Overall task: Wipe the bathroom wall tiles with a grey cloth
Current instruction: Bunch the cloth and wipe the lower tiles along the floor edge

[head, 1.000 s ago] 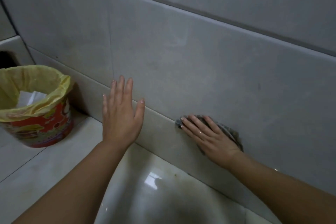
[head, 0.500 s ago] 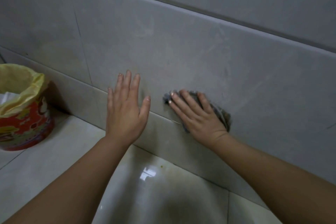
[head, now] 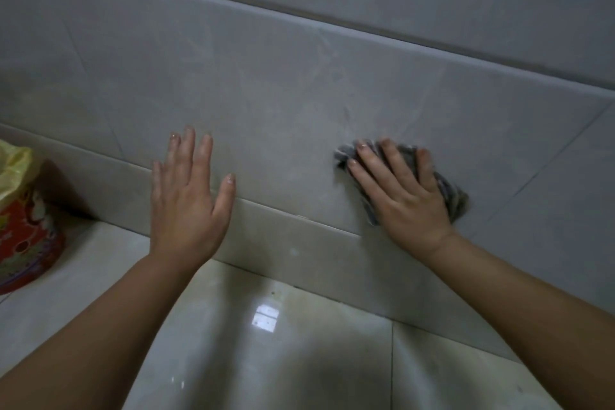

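Large grey wall tiles [head: 299, 86] fill the upper view. My right hand [head: 399, 196] lies flat on the wall, its fingers spread over a crumpled grey cloth [head: 449, 196] and pressing it against a tile. Only the cloth's edges show around the hand. My left hand [head: 186, 203] rests flat on the wall to the left, fingers apart and upright, holding nothing, across the seam above the low skirting tile [head: 283, 243].
A red printed bin [head: 26, 243] lined with a yellow bag [head: 13, 173] stands on the floor at the far left against the wall. Glossy pale floor tiles [head: 266, 343] spread below my arms.
My right hand has slid the cloth up and to the right along the tile, away from my left hand. The view has shifted right, pushing the bin toward the left edge.
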The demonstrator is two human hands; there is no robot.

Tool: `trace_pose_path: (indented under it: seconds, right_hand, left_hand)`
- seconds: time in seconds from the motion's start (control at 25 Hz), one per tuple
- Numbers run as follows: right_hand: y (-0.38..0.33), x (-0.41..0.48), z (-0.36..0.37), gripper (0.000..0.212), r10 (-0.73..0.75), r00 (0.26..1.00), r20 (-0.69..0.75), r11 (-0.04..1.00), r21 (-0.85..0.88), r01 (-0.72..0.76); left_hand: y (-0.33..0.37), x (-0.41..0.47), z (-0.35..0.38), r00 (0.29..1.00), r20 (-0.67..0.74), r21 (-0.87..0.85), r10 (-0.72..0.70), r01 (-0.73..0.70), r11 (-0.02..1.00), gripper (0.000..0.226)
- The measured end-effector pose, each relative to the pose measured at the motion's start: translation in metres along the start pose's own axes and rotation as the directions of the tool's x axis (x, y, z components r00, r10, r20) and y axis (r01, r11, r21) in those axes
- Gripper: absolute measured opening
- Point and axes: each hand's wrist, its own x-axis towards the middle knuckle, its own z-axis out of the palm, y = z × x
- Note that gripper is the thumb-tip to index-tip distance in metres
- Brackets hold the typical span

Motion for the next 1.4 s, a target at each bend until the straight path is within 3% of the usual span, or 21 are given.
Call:
trace_pose_path:
  seconds: [0.08,0.2,0.36,0.48,0.68,0.88,1.08,1.24,1.4]
  right_hand:
    - [-0.019,0.006,0.011,0.057,-0.012,1.000,0.002,1.000,0.000,0.012]
    - [-0.042,-0.037,0.029,0.064,-0.179,0.980,0.091,0.984,0.022,0.178]
    - [-0.008,-0.106,0.024,0.067,-0.277,0.948,0.158,0.960,0.009,0.279]
    - [0.039,-0.117,0.002,0.064,-0.183,0.975,0.130,0.982,-0.033,0.188]
    - [0.057,-0.046,-0.010,0.059,0.089,0.993,-0.078,0.996,0.020,-0.087]
    - [0.075,-0.070,-0.024,0.064,-0.200,0.971,0.130,0.980,0.021,0.199]
    - [0.114,-0.025,-0.058,0.069,0.030,0.999,0.023,0.998,-0.063,-0.029]
    - [0.105,0.052,-0.066,0.064,0.024,0.998,-0.061,0.999,-0.025,-0.025]
    - [0.046,0.125,-0.049,0.061,-0.007,0.992,-0.129,1.000,-0.015,0.005]
  left_hand:
    - [0.007,-0.003,0.005,1.000,0.010,0.003,0.024,-0.024,1.000,0.066]
    - [0.014,-0.006,0.013,0.999,0.023,0.006,0.044,-0.044,0.999,0.066]
    - [0.022,-0.007,0.022,0.997,0.041,0.030,0.071,-0.073,0.997,0.066]
    - [0.033,-0.008,0.022,0.995,0.043,0.035,0.093,-0.095,0.995,0.067]
    - [0.054,-0.007,0.017,0.988,0.047,0.032,0.144,-0.146,0.989,0.069]
    - [0.061,-0.013,-0.022,0.974,0.073,0.082,0.216,-0.221,0.972,0.070]
    - [0.061,-0.013,-0.079,0.991,0.024,0.146,0.133,-0.135,0.980,0.071]
    - [0.071,0.002,-0.089,0.996,-0.074,0.028,0.048,-0.046,0.999,0.073]
    - [0.034,0.014,-0.074,0.992,-0.122,-0.046,-0.027,0.022,0.999,0.073]
